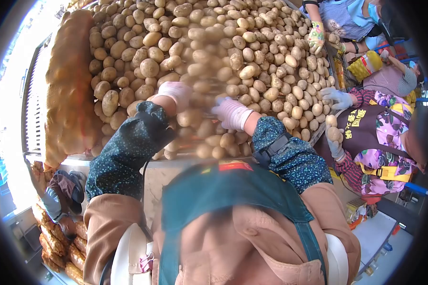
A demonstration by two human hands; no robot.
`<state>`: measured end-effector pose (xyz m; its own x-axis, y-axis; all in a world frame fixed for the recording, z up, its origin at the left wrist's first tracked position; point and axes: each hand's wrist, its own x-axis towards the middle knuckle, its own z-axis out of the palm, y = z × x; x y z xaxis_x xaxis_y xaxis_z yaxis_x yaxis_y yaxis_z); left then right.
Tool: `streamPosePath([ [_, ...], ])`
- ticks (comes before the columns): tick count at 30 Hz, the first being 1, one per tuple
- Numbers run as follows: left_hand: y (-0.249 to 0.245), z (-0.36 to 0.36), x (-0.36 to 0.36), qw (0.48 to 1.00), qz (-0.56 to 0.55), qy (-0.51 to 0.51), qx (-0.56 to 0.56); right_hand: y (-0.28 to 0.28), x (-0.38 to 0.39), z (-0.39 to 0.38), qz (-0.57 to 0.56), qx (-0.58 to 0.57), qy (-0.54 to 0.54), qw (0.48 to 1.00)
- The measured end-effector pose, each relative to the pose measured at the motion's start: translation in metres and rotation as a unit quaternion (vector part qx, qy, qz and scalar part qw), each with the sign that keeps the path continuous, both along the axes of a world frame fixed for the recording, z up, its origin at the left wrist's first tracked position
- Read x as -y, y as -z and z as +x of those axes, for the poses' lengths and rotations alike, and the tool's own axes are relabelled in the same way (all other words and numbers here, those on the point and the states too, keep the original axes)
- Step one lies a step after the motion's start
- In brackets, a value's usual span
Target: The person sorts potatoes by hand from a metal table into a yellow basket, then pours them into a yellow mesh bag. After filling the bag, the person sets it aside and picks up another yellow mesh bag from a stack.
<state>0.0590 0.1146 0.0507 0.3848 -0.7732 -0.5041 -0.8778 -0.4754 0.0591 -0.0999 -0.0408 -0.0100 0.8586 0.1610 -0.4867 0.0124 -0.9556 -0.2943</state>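
A large heap of pale brown potatoes point(214, 42) covers a table. My left hand point(176, 92) in a pale pink glove reaches into the heap near its front edge. My right hand point(232, 113), gloved the same, lies among blurred, moving potatoes point(202, 118) close to the edge. The blur hides the fingers, so whether either hand holds a potato is unclear. Dark patterned sleeve covers point(128, 147) wrap both my forearms.
An orange net sack point(69, 85) of potatoes stands at the heap's left side. More filled sacks point(57, 237) lie on the floor at lower left. At the right, a person in a purple flowered top holds potatoes in a gloved hand point(335, 137); other people work beyond.
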Motion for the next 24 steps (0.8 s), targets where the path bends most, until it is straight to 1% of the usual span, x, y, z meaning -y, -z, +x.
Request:
streamPosePath([
  [1, -0.008, 0.005, 0.001, 1.0, -0.025, 0.0, -0.01, 0.0, 0.007, 0.0, 0.048, 0.024, 0.019, 0.998],
  [2, -0.017, 0.011, -0.002, 0.999, -0.009, 0.002, -0.032, 0.001, 0.011, -0.004, 0.096, 0.048, 0.037, 0.993],
  [3, -0.015, 0.019, -0.01, 0.98, -0.086, -0.1, -0.149, 0.002, 0.014, -0.008, 0.145, 0.07, 0.053, 0.985],
  [4, -0.01, 0.031, -0.025, 0.93, -0.159, -0.201, -0.262, -0.002, 0.014, -0.011, 0.252, 0.101, 0.11, 0.956],
  [5, -0.004, 0.038, -0.035, 0.852, -0.225, -0.297, -0.368, -0.005, 0.01, -0.014, 0.29, 0.115, 0.132, 0.941],
  [6, -0.012, 0.034, -0.039, 0.749, -0.298, -0.359, -0.47, -0.015, 0.005, -0.012, 0.326, 0.13, 0.153, 0.924],
  [7, -0.029, 0.025, -0.042, 0.625, -0.364, -0.409, -0.556, -0.02, -0.001, -0.009, 0.361, 0.147, 0.175, 0.904],
  [8, -0.042, 0.016, -0.044, 0.483, -0.421, -0.446, -0.625, -0.02, -0.009, -0.003, 0.387, 0.113, 0.21, 0.89],
  [9, -0.048, 0.004, -0.043, 0.35, -0.459, -0.457, -0.676, -0.022, -0.017, 0.002, 0.394, 0.135, 0.206, 0.886],
  [10, -0.034, 0.009, -0.051, 0.344, -0.47, -0.465, -0.667, -0.022, -0.023, 0.012, 0.362, 0.173, 0.159, 0.902],
  [11, -0.008, 0.014, -0.059, 0.337, -0.48, -0.473, -0.657, -0.021, -0.032, 0.022, 0.329, 0.209, 0.111, 0.914],
  [12, -0.001, 0.012, -0.058, 0.257, -0.491, -0.488, -0.675, -0.007, -0.041, 0.036, 0.225, 0.158, 0.049, 0.96],
  [13, 0.005, 0.009, -0.057, 0.176, -0.499, -0.498, -0.687, -0.001, -0.051, 0.042, 0.192, 0.155, 0.02, 0.969],
  [15, 0.015, 0.008, -0.063, 0.097, -0.469, -0.473, -0.739, 0.006, -0.071, 0.044, 0.121, 0.147, -0.04, 0.981],
  [16, 0.019, 0.007, -0.064, 0.109, -0.487, -0.483, -0.72, 0.004, -0.077, 0.043, 0.09, 0.157, -0.048, 0.982],
  [18, 0.026, 0.003, -0.065, 0.137, -0.522, -0.498, -0.679, 0.004, -0.083, 0.043, 0.068, 0.135, -0.024, 0.988],
  [19, 0.022, -0.009, -0.069, 0.333, -0.55, -0.498, -0.581, 0.001, -0.082, 0.046, 0.088, 0.105, 0.008, 0.991],
  [20, 0.017, -0.02, -0.072, 0.509, -0.543, -0.501, -0.442, -0.005, -0.08, 0.05, 0.106, 0.077, 0.041, 0.991],
  [21, 0.0, -0.026, -0.068, 0.523, -0.545, -0.495, -0.43, -0.021, -0.073, 0.051, 0.094, 0.059, -0.034, 0.993],
  [22, -0.017, -0.031, -0.063, 0.536, -0.546, -0.488, -0.419, -0.019, -0.061, 0.042, 0.131, 0.099, -0.025, 0.986],
  [23, -0.036, -0.026, -0.057, 0.355, -0.529, -0.496, -0.59, -0.017, -0.053, 0.033, 0.198, 0.161, 0.085, 0.963],
  [24, -0.04, -0.027, -0.054, 0.425, -0.512, -0.476, -0.576, -0.028, -0.039, 0.028, 0.198, 0.084, 0.144, 0.966],
])
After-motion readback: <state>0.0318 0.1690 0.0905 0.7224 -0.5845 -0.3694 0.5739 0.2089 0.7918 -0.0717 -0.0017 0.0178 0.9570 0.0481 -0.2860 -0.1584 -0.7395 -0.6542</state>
